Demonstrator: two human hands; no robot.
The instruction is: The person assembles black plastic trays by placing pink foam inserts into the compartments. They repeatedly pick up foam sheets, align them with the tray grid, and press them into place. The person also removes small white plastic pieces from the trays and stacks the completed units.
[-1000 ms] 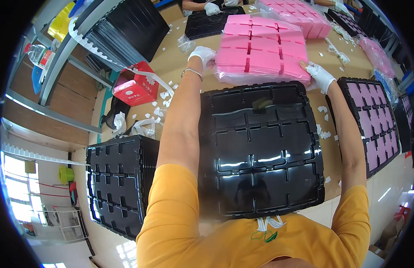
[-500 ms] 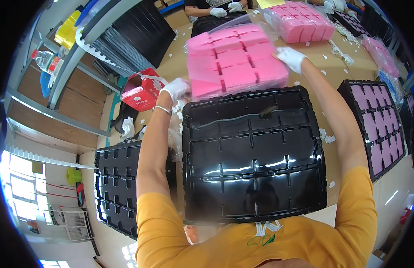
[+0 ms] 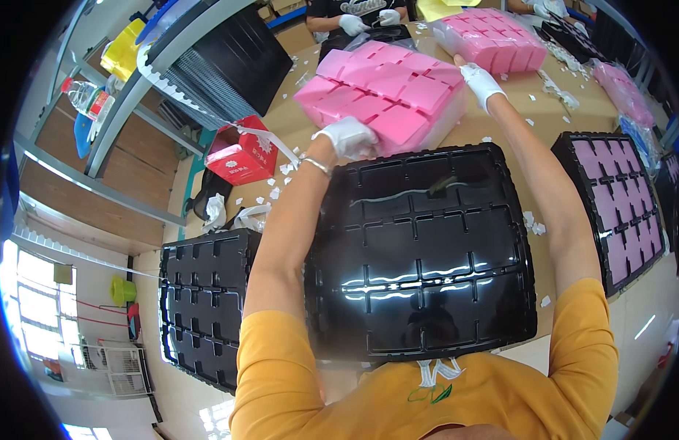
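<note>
A bundle of pink foam blocks (image 3: 379, 92) in clear plastic film sits tilted and turned just beyond a glossy black plastic tray (image 3: 420, 253). My left hand (image 3: 350, 138), in a white glove, is closed on the bundle's near edge with its fingers bent. At the far right corner, my right hand (image 3: 481, 83), gloved too, grips the bundle's side; part of its fingers is hidden. The black tray lies right in front of my body, its moulded grid of grooves facing up. Some of its left edge is behind my left forearm.
A second wrapped pink bundle (image 3: 493, 40) lies at the back. To the right stands a black tray with purple foam (image 3: 619, 202), to the left another black tray (image 3: 200, 308). A red carton (image 3: 242, 154), stacked black trays (image 3: 233, 62) and a co-worker's gloved hands (image 3: 354, 25) are farther off.
The pink bundle has turned and tilted, its near side showing more. My left hand has moved right along its near edge. My right hand has shifted slightly up and stays at the right side.
</note>
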